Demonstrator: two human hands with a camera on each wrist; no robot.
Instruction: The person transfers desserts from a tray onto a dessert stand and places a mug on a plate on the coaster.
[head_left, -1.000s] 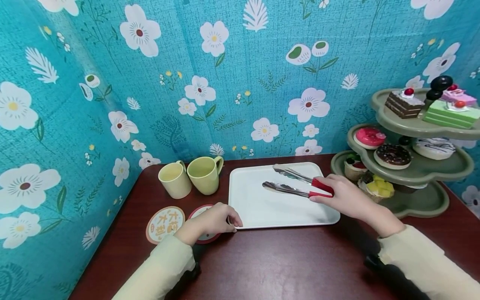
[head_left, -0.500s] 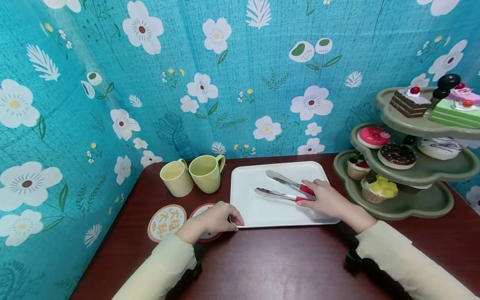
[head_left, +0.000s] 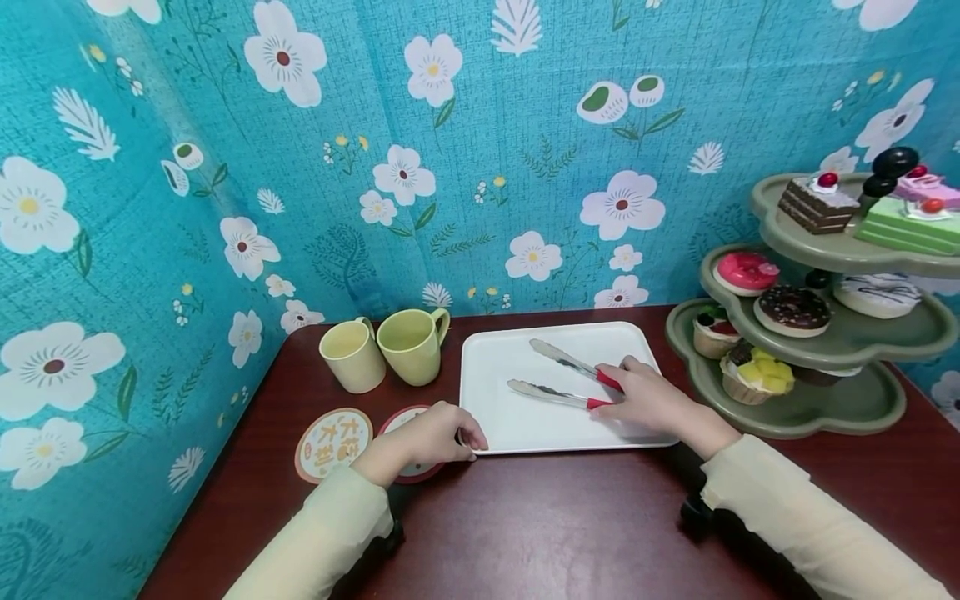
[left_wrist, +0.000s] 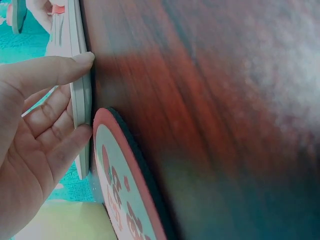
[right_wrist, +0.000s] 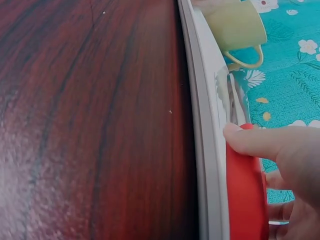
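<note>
Tongs [head_left: 558, 395] seemingly on tray [head_left: 540, 429], 2 mugs [head_left: 409, 357] nearby

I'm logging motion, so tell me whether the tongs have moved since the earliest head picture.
Yes: in the head view, the tongs have shifted left against the white tray, and slightly toward its near edge.

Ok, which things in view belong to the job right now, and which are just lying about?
In the job:
tongs, held in the right hand
tray, left hand at its near corner

Lying about, untouched:
mugs
coasters
stand
cakes, donuts and cupcakes on it, perhaps wanted later
</note>
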